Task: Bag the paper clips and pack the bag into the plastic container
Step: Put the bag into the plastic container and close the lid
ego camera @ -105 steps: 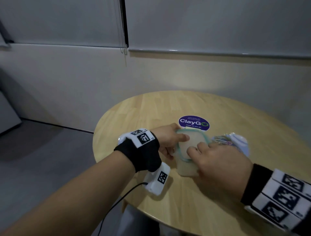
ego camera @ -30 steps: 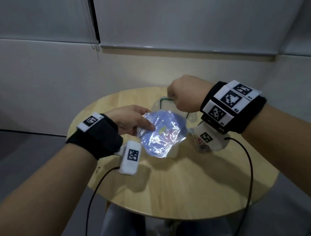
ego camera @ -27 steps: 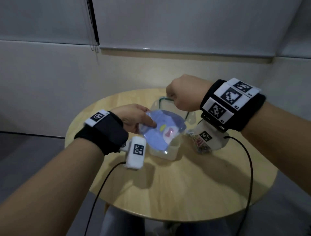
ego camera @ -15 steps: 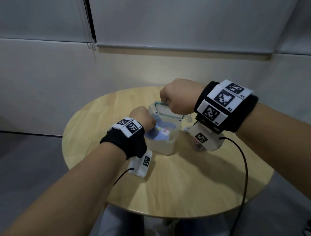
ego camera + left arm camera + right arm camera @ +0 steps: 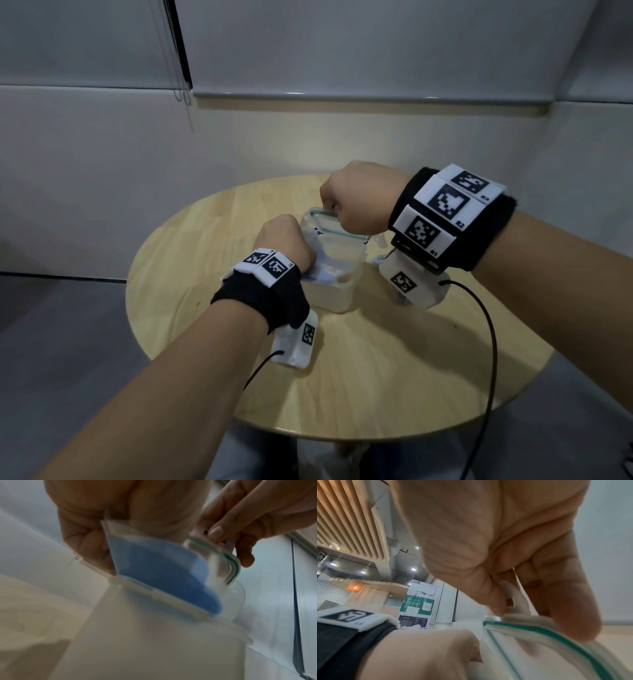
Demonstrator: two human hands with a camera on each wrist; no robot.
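A clear plastic container (image 5: 337,294) stands in the middle of the round wooden table (image 5: 376,377). My left hand (image 5: 286,240) reaches down into it at its near-left side and pinches a clear bag (image 5: 327,272) with blue inside; the left wrist view shows the thumb (image 5: 89,550) on the bag (image 5: 163,574) at the container's rim (image 5: 159,593). My right hand (image 5: 356,202) grips the green-sealed lid (image 5: 342,233) by its edge and holds it tilted over the container's far side. The right wrist view shows that grip (image 5: 513,588) on the lid (image 5: 556,635). Paper clips cannot be made out.
Bare wood lies in front of the container up to the table's near edge (image 5: 342,435). Black cables (image 5: 493,342) hang from both wrist cameras over the table. A pale wall and a window ledge (image 5: 342,99) stand behind, and the floor drops off on the left.
My left hand has carried the bag from above the table down into the container. My right hand has kept the lid raised and tilted over the far rim.
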